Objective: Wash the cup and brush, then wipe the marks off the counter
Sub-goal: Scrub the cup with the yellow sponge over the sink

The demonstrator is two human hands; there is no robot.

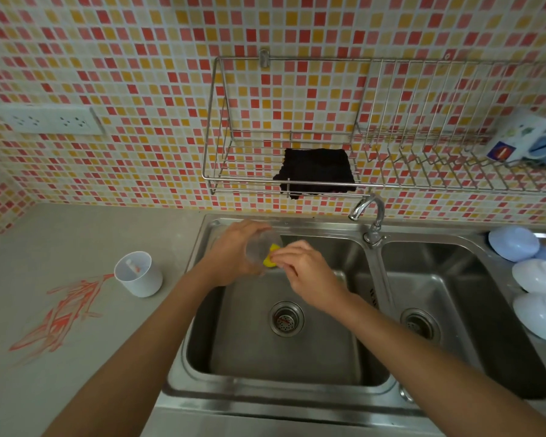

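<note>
My left hand (230, 251) grips a clear plastic cup (260, 247), tilted on its side over the left sink basin (234, 351). My right hand (306, 272) pinches a yellow sponge (270, 254) and presses it into the cup's mouth. A white cup (138, 274) stands on the grey counter (85, 234) left of the sink, with a brush (132, 265) lying inside it. Orange scribble marks (60, 316) spread over the counter from the white cup toward the front left.
A wire rack (297, 184) on the tiled wall carries a black cloth (316, 173) and, far right, a printed mug (524, 140). The tap (371, 212) stands between the two basins. White bowls (536, 275) are stacked at the right edge. A wall socket (49, 121) sits upper left.
</note>
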